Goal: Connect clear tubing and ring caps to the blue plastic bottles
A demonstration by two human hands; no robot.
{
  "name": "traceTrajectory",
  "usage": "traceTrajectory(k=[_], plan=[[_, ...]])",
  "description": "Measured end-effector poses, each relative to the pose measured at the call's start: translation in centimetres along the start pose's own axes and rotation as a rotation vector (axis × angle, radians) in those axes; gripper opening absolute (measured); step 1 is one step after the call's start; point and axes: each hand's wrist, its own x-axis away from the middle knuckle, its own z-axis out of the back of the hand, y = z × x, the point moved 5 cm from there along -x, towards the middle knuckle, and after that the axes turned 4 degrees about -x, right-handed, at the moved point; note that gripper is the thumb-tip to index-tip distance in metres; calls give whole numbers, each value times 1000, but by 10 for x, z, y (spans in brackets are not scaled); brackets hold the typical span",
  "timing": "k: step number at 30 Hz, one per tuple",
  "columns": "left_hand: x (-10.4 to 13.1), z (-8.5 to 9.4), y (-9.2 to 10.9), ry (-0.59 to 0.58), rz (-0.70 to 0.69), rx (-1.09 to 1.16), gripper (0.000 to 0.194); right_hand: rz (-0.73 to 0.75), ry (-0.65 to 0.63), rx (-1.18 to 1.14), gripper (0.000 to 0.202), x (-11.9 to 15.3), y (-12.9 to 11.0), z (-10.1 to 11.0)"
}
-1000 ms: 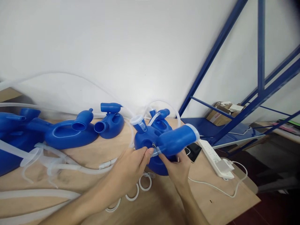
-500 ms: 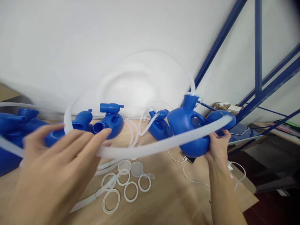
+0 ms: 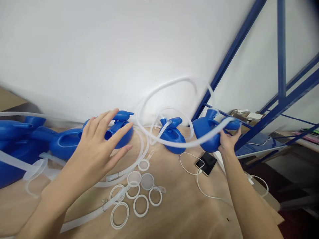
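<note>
My right hand (image 3: 229, 141) grips a blue plastic urinal bottle (image 3: 203, 127) by its rounded spout end, holding it up at the right. From this bottle a translucent white hose (image 3: 171, 143) loops leftward through the air and back up to the capped neck. My left hand (image 3: 102, 147) is open, fingers spread, and holds nothing. It hovers in front of another blue bottle (image 3: 124, 136) that stands by the wall, partly hidden by the fingers.
Near the wall stands a smaller-looking blue bottle with a hose (image 3: 173, 141). More blue bottles (image 3: 22, 146) crowd the left side. Several white rings (image 3: 141, 205) and mesh discs (image 3: 147, 181) lie on the wooden table (image 3: 184, 212). A phone (image 3: 206, 162) with a white cable rests at right, near a blue metal frame (image 3: 281, 49).
My left hand has let go of the hose and opened. The hose has swung right into a smaller loop. My right hand has carried the bottle slightly right and away, exposing the phone.
</note>
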Motion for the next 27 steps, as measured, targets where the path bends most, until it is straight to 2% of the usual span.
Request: traceTrajectory(k=[3,6,9,12,14,17,20,22,24,26,27], plan=[[2,-12,-5,-78,-10,24,48,-182,82,141,121,12,30,-14],[11,-29,-24,-203,-21,43,48,-271,97,254,121,22,42,-25],[27,-55,-56,-436,31,85,54,-337,72,365,120,27,47,-31],[46,-84,-94,-745,206,86,67,-343,-7,455,119,33,47,-39],[52,-97,-113,-846,313,55,71,-312,-66,492,118,40,45,-47],[45,-103,-122,-798,359,55,69,-232,-185,566,112,50,40,-60],[35,-105,-112,-746,402,14,70,-196,-298,652,101,49,32,-65],[29,-108,-99,-730,413,-54,69,-216,-314,699,93,43,23,-56],[25,-113,-87,-705,414,-110,61,-222,-308,755,77,39,6,-41],[22,-117,-82,-683,443,-142,48,-147,-317,791,50,46,-22,-26],[21,-119,-81,-675,457,-146,43,-14,-338,813,37,56,-43,-24]])
